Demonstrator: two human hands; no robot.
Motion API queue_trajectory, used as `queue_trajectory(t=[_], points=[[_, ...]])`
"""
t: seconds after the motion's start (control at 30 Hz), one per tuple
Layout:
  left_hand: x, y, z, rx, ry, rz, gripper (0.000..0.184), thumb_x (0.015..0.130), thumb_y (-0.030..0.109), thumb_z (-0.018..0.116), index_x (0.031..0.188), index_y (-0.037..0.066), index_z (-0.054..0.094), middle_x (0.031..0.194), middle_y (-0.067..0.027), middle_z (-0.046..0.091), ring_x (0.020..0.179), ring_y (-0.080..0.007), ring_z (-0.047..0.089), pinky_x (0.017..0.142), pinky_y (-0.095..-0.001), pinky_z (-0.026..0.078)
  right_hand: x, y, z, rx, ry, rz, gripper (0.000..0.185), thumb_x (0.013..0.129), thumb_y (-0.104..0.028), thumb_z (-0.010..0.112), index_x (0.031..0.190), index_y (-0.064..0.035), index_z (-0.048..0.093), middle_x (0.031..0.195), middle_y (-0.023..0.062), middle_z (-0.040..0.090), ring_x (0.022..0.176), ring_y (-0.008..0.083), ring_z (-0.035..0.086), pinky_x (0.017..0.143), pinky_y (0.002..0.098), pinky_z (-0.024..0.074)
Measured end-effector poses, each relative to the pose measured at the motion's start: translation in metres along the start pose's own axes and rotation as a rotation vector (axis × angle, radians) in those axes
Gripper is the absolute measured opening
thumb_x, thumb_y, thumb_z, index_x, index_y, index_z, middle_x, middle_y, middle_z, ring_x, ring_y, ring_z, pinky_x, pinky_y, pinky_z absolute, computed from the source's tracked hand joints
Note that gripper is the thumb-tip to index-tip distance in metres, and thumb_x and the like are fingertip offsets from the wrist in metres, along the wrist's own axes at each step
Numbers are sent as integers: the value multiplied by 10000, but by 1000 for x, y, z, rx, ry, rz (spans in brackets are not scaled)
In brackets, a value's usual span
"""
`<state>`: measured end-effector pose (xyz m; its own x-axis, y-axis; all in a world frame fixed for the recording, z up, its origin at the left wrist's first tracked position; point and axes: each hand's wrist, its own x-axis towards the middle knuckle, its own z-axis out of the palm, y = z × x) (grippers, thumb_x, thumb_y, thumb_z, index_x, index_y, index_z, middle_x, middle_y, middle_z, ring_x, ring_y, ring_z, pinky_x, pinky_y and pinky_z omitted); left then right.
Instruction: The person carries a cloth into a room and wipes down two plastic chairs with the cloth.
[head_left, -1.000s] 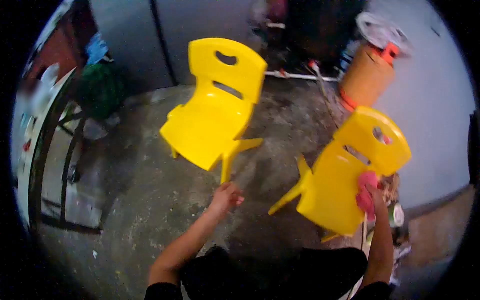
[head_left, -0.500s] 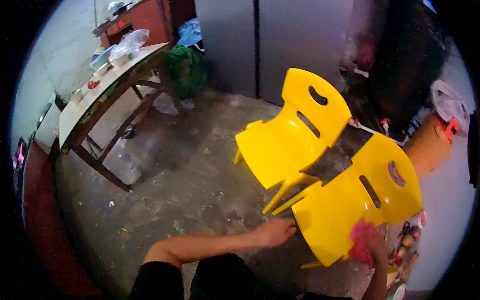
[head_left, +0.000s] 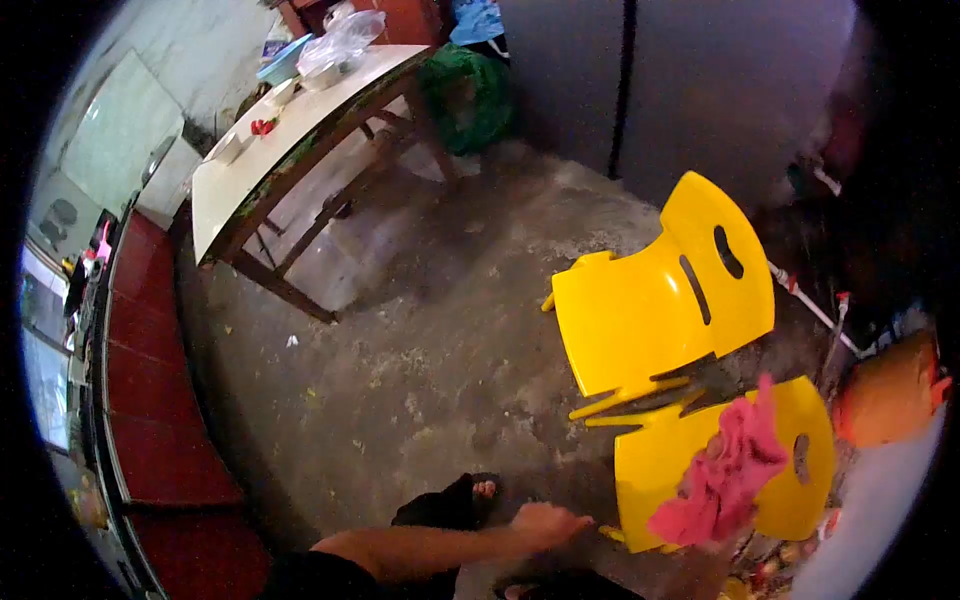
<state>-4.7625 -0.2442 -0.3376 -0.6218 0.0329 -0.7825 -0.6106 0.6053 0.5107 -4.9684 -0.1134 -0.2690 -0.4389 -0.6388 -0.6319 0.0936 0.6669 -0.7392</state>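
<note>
A pink cloth (head_left: 745, 455) lies bunched over the nearer yellow chair (head_left: 640, 465), covering part of its seat and lower backrest. My right hand (head_left: 712, 448) is closed on this cloth and mostly hidden by its folds. To the left of that chair, my left hand (head_left: 550, 525) hangs above the floor with curled fingers and nothing visible in them. It is apart from the chair's front edge. A second yellow chair (head_left: 630, 320) stands just beyond the first, with slots in its backrest.
At the upper left, a light-topped table (head_left: 210, 205) carries bowls and a plastic bag. Dark red cabinets (head_left: 150, 390) line the left side. A green bag (head_left: 465, 100) sits by the grey doors (head_left: 730, 90). White pipes (head_left: 810, 310) and an orange-brown container (head_left: 890, 390) stand right.
My view has swung left and down. The pink cloth has moved from the near chair's side up across its seat and backrest. My left hand has drawn away from the seat edge.
</note>
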Motion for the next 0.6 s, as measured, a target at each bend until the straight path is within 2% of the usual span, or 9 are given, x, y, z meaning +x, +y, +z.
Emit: queue_trajectory(t=[0.03, 0.1, 0.2, 0.27, 0.33, 0.4, 0.47, 0.53, 0.6], points=[[7, -10, 3, -26, 52, 1, 547, 991, 581, 370, 1064, 160, 712, 878, -160, 712, 872, -381, 693, 773, -497, 548, 14, -17, 18, 37, -46, -3, 416, 928, -337, 584, 1225, -46, 584, 1151, 128, 650, 1079, 217, 603, 928, 345, 474], [36, -52, 45, -157, 374, 51, 503, 987, 558, 408, 1026, 165, 719, 879, -191, 706, 834, -392, 688, 730, -501, 550, 31, -46, 50, 70, -123, 12, 409, 947, -356, 562, 1210, -45, 595, 1142, 131, 653, 1061, 216, 609, 914, 345, 481], [46, -95, 88, -144, 534, 122, 438, 987, 500, 460, 1134, 153, 684, 839, -166, 721, 762, -370, 699, 684, -489, 556, 30, -82, 88, 77, -175, 73, 410, 976, -385, 529, 1187, -44, 613, 1129, 134, 656, 1034, 215, 619, 893, 345, 492], [16, -119, 131, -650, 436, 110, 419, 987, 459, 496, 1242, 151, 621, 943, -115, 726, 848, -316, 697, 750, -457, 555, -20, -89, 103, 66, -161, 28, 432, 976, -415, 515, 1182, -49, 615, 1113, 120, 661, 1005, 213, 624, 872, 346, 497], [-28, -90, 128, -1276, 324, 85, 478, 975, 462, 534, 1336, 149, 551, 1074, -70, 700, 965, -261, 669, 835, -425, 537, -62, -101, 118, 10, -108, -49, 455, 977, -445, 501, 1177, -54, 617, 1097, 107, 666, 976, 211, 628, 851, 347, 501], [-124, -26, 61, -2012, 197, 59, 597, 952, 511, 575, 1415, 148, 475, 1231, -29, 642, 1111, -204, 614, 940, -391, 499, -94, -118, 137, -78, -52, -130, 478, 977, -475, 486, 1172, -59, 619, 1081, 94, 671, 946, 210, 633, 831, 348, 506], [-203, 21, 12, -2070, 115, 102, 654, 918, 566, 598, 1408, 151, 481, 1346, -24, 562, 1213, -188, 541, 1010, -380, 446, -124, -134, 153, -163, -31, -207, 502, 978, -505, 472, 1167, -64, 621, 1064, 80, 676, 917, 208, 638, 810, 348, 511], [-243, 54, 2, -2181, 206, 194, 714, 876, 595, 642, 1383, 114, 493, 1357, -49, 550, 1238, -167, 516, 1043, -360, 419, -143, -144, 164, -204, -74, -300, 527, 979, -535, 458, 1162, -69, 623, 1048, 67, 681, 888, 206, 643, 790, 349, 516], [-288, 91, -8, -2080, 539, 409, 611, 895, 450, 674, 1370, 106, 503, 1278, -43, 596, 1176, -177, 559, 1017, -363, 443, -138, -148, 159, -221, -215, -431, 510, 968, -524, 471, 1172, -78, 607, 1062, 57, 668, 909, 211, 635, 795, 358, 513]])
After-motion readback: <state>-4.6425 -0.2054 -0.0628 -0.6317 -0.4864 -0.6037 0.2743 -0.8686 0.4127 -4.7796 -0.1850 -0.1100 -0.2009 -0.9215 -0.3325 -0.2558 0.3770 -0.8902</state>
